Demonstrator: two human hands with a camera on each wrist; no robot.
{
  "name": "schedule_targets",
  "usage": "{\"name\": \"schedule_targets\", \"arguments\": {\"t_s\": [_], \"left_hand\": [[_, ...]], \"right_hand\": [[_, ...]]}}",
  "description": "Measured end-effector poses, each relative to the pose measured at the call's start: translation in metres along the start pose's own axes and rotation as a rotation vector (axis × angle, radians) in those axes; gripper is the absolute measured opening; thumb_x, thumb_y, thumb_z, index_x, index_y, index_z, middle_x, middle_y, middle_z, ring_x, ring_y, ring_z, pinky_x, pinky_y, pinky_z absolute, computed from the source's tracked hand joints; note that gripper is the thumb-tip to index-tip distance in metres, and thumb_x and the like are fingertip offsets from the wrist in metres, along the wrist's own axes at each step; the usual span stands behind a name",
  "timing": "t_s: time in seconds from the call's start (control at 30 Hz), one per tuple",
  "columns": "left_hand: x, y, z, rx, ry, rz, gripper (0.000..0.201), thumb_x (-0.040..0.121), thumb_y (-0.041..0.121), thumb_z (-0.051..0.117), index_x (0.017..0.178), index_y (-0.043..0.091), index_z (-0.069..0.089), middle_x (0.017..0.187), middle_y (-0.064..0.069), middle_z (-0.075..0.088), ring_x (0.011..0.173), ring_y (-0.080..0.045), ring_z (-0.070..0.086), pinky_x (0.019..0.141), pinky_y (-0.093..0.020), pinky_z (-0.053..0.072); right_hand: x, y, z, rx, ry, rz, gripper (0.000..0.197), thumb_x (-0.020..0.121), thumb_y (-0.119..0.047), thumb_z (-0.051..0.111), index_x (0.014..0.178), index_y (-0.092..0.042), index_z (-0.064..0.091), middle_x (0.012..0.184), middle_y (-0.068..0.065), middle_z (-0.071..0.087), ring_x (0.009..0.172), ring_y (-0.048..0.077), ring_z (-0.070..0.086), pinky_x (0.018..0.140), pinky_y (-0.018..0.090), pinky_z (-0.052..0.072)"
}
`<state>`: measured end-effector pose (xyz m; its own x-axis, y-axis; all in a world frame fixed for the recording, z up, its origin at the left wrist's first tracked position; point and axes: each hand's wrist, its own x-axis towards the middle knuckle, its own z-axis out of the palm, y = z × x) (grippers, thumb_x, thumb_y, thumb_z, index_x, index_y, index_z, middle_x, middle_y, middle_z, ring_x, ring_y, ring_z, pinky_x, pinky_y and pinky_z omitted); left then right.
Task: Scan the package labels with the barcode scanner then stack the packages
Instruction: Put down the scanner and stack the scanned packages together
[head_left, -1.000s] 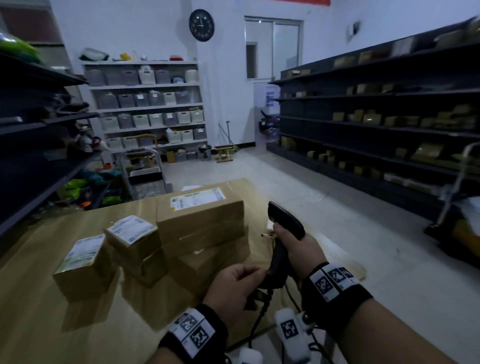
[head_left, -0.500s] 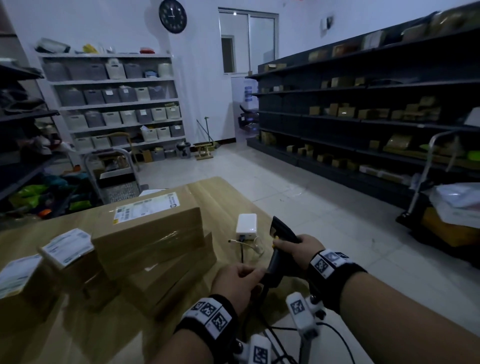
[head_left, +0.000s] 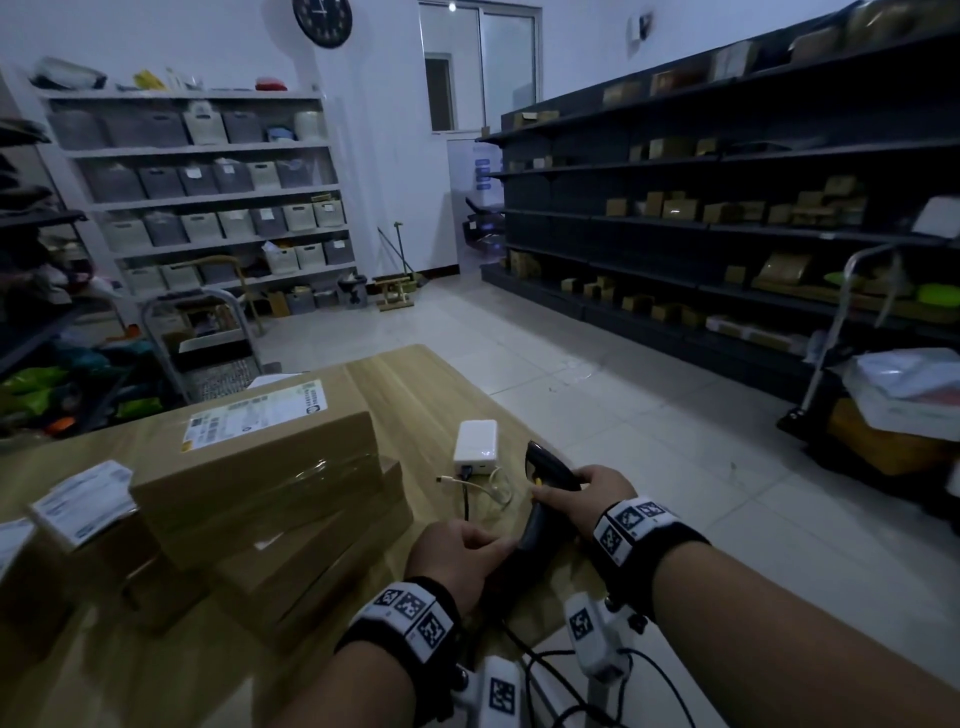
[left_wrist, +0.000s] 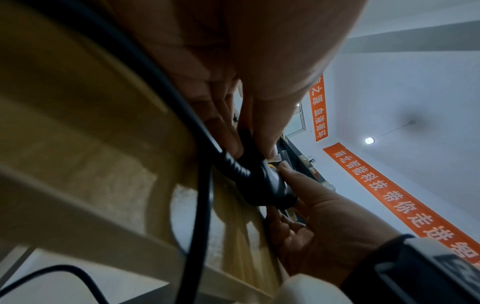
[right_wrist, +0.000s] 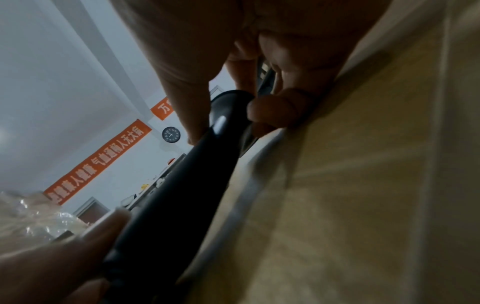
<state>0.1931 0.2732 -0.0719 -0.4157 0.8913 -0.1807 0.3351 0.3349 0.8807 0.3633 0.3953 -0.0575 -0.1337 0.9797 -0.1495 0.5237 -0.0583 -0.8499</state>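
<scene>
Both hands on the scanner

Right hand (head_left: 597, 493) grips the barcode scanner (head_left: 545, 499) near its head; left hand (head_left: 457, 556) pinches its base, lower centre; packages (head_left: 270, 467) stacked left on the bench (head_left: 410, 384).

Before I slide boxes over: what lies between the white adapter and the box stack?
Head view: bare tabletop between white adapter and box stack.

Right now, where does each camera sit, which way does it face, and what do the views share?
Head: worn on the head, faces forward and down over the table, packages and shelves; both forearms and hands show.
Left wrist: under the left hand, looks up along the fingers to the ceiling; the right hand shows too.
Right wrist: under the right hand, looks up toward the wall clock.
Shared: all three show the barcode scanner, held by both hands.
</scene>
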Motion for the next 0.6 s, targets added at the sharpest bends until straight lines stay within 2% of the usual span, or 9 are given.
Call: {"name": "schedule_targets", "arguments": {"t_s": [0.1, 0.13, 0.23, 0.3, 0.4, 0.5, 0.57, 0.6], "left_hand": [[-0.001, 0.0, -0.001, 0.015, 0.017, 0.001, 0.009, 0.094, 0.033, 0.087, 0.09, 0.025, 0.086, 0.081, 0.009, 0.085, 0.078, -0.01, 0.082, 0.078, -0.03, 0.067], [-0.001, 0.0, -0.001, 0.018, 0.017, 0.0, 0.008, 0.094, 0.032, 0.087, 0.09, 0.026, 0.086, 0.081, 0.009, 0.084, 0.078, -0.01, 0.081, 0.076, -0.029, 0.067], [-0.005, 0.003, -0.001, -0.019, -0.004, -0.013, 0.005, 0.096, 0.029, 0.086, 0.093, 0.025, 0.086, 0.08, 0.007, 0.084, 0.077, -0.012, 0.081, 0.074, -0.03, 0.067], [-0.006, 0.004, -0.004, -0.06, -0.022, -0.03, 0.008, 0.097, 0.029, 0.084, 0.102, 0.022, 0.085, 0.08, 0.002, 0.084, 0.073, -0.014, 0.08, 0.072, -0.032, 0.068], [-0.012, 0.012, -0.016, -0.106, -0.03, -0.045, 0.01, 0.102, 0.03, 0.079, 0.106, 0.021, 0.079, 0.084, -0.004, 0.083, 0.069, -0.015, 0.075, 0.061, -0.027, 0.059], [-0.028, 0.03, -0.037, -0.113, 0.007, 0.054, 0.009, 0.105, 0.027, 0.075, 0.104, 0.019, 0.076, 0.085, -0.005, 0.077, 0.069, -0.014, 0.069, 0.057, -0.022, 0.056], [-0.043, 0.043, -0.054, -0.158, 0.019, 0.124, 0.01, 0.106, 0.022, 0.073, 0.1, 0.015, 0.078, 0.08, -0.006, 0.074, 0.066, -0.015, 0.067, 0.057, -0.023, 0.057], [-0.05, 0.049, -0.064, -0.185, 0.029, 0.156, 0.012, 0.107, 0.018, 0.072, 0.097, 0.014, 0.078, 0.079, -0.007, 0.073, 0.066, -0.017, 0.066, 0.06, -0.028, 0.058]], "right_hand": [[-0.002, 0.001, 0.001, -0.047, -0.003, -0.007, 0.047, 0.077, -0.051, 0.092, 0.114, -0.024, 0.08, 0.09, -0.007, 0.076, 0.086, 0.017, 0.075, 0.085, 0.035, 0.063], [-0.003, 0.001, 0.001, -0.056, 0.006, -0.012, 0.051, 0.078, -0.05, 0.092, 0.119, -0.024, 0.079, 0.095, -0.006, 0.077, 0.09, 0.018, 0.075, 0.087, 0.034, 0.062], [-0.008, -0.001, -0.002, -0.069, 0.085, -0.036, 0.071, 0.079, -0.054, 0.089, 0.14, -0.027, 0.067, 0.126, 0.003, 0.076, 0.11, 0.025, 0.073, 0.095, 0.036, 0.06], [-0.013, -0.006, -0.007, -0.038, 0.143, -0.068, 0.066, 0.084, -0.053, 0.085, 0.142, -0.027, 0.065, 0.135, 0.005, 0.072, 0.118, 0.028, 0.07, 0.096, 0.034, 0.056], [-0.019, -0.021, -0.013, 0.087, 0.161, -0.066, 0.047, 0.087, -0.052, 0.08, 0.127, -0.028, 0.073, 0.122, 0.005, 0.075, 0.109, 0.03, 0.073, 0.091, 0.039, 0.059], [-0.028, -0.042, -0.01, 0.174, 0.139, -0.093, 0.033, 0.086, -0.055, 0.079, 0.107, -0.03, 0.077, 0.104, 0.001, 0.078, 0.093, 0.027, 0.075, 0.087, 0.046, 0.065], [-0.04, -0.059, -0.005, 0.223, 0.112, -0.139, 0.026, 0.091, -0.051, 0.078, 0.098, -0.026, 0.077, 0.092, 0.0, 0.078, 0.081, 0.023, 0.073, 0.078, 0.04, 0.065], [-0.046, -0.069, -0.002, 0.243, 0.093, -0.159, 0.026, 0.093, -0.048, 0.077, 0.094, -0.022, 0.077, 0.083, 0.001, 0.075, 0.072, 0.022, 0.069, 0.067, 0.036, 0.061]]}}
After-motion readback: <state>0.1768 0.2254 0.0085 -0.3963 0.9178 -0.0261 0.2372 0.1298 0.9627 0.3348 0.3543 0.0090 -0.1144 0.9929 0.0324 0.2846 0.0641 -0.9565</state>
